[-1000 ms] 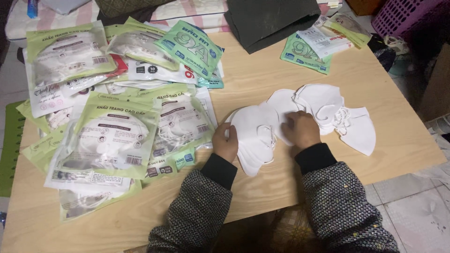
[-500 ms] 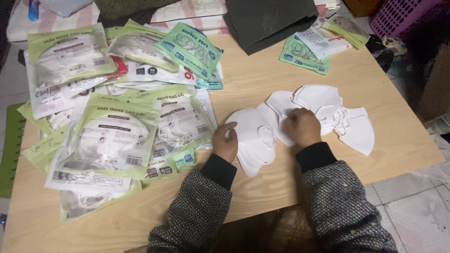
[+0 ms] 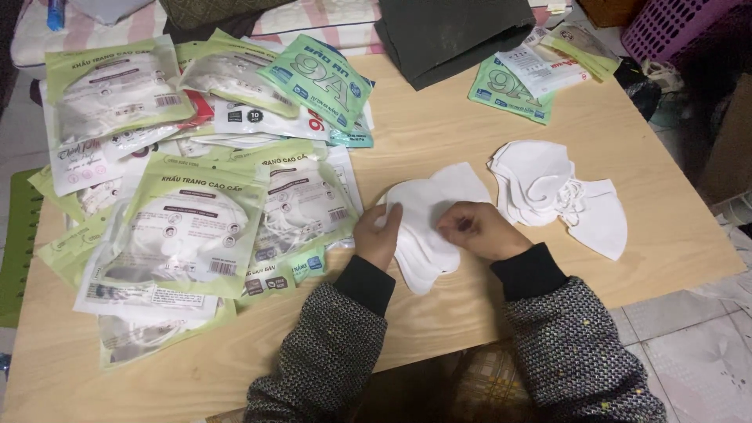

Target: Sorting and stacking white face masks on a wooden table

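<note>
A small stack of white face masks (image 3: 429,210) lies flat on the wooden table (image 3: 439,125) in front of me. My left hand (image 3: 378,235) pinches the stack's left edge, thumb on top. My right hand (image 3: 479,229) rests on the stack's right side with fingers curled on it. A second loose pile of white masks (image 3: 548,188) with ear loops lies just to the right, apart from my hands.
Many green-and-clear mask packets (image 3: 196,227) cover the table's left half. More packets (image 3: 517,78) sit at the far right, by a dark green cloth (image 3: 454,31). A purple basket (image 3: 674,27) stands beyond the right corner. Tiled floor lies to the right.
Both hands have drawn the mask stack toward me and to the left, away from the right pile. A gap now shows between the two piles.
</note>
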